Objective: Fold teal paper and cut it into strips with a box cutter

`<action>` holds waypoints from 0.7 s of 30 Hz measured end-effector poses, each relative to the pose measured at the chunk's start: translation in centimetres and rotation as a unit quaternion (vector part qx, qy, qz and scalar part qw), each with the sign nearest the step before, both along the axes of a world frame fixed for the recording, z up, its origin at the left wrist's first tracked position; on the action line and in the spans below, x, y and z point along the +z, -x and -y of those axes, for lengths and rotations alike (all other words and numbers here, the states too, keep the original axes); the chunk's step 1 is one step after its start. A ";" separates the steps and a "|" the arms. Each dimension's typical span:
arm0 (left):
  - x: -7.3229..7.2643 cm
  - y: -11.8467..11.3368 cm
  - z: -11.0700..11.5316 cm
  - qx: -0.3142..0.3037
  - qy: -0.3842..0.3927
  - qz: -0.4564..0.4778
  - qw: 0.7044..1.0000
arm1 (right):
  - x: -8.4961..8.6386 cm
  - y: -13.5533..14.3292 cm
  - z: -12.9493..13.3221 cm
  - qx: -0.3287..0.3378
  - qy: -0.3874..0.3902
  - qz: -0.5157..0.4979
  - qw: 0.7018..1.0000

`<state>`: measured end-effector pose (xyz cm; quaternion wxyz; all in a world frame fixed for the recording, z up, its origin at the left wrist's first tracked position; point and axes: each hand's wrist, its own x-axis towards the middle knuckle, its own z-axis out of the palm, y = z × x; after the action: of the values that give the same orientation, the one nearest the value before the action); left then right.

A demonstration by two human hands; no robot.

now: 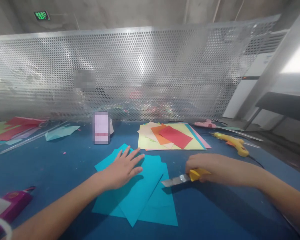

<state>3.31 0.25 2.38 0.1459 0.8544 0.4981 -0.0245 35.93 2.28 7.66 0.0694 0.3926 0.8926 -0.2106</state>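
Note:
Several overlapping sheets of bright blue paper [140, 200] lie in front of me on the dark blue table. Across their upper left part my left hand [126, 168] rests flat, fingers spread. My right hand [202, 166], to the right of the sheets, is wrapped round the yellow handle of a utility knife [176, 180]. Its blade is extended and points left, with the tip over the right part of the blue paper. Whether the tip touches the paper I cannot tell. A dark slanting line, a cut or an edge, runs across the sheets near the blade.
Behind the blue sheets lies a stack of coloured paper [172, 138]. A yellow glue gun [232, 143] and a pink glue gun [206, 124] are at the right. A purple tool [16, 201] sits near left. A perforated metal panel [130, 66] borders the table [65, 176].

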 end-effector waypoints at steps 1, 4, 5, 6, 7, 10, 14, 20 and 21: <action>0.0 0.0 -0.1 0.007 0.003 -0.004 1.000 | -0.1 0.1 0.1 0.005 -0.004 0.006 1.000; -0.2 0.0 -0.3 0.020 0.021 -0.016 0.999 | -0.8 0.0 -0.1 0.018 -0.035 0.010 0.999; -0.2 -0.1 -0.3 0.023 0.025 -0.018 0.999 | -1.0 -0.1 -0.2 0.024 -0.046 0.008 0.999; -0.2 -0.1 -0.3 0.025 0.027 -0.019 0.999 | -1.1 -0.2 -0.2 0.029 -0.054 0.005 0.998; -0.2 -0.1 -0.3 0.028 0.029 -0.019 0.999 | -1.2 -0.2 -0.3 0.031 -0.060 0.001 0.998; -0.2 -0.3 -0.2 0.036 0.032 -0.019 0.999 | -1.1 -0.1 -0.2 0.029 -0.054 -0.002 0.998; 0.0 -0.4 -0.1 0.040 0.032 -0.025 0.998 | -0.5 0.5 0.2 0.004 -0.037 0.005 0.999; 0.1 -0.6 0.0 0.048 0.033 -0.023 0.998 | 0.3 0.3 0.5 0.007 0.003 0.011 1.000; 0.1 -0.6 0.0 0.049 0.033 -0.025 0.998 | 0.3 0.1 0.5 0.007 -0.001 0.012 1.000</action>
<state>3.91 0.28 2.49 0.1625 0.8228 0.5419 -0.0548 35.85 1.79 7.99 0.0814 0.3886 0.8948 -0.2041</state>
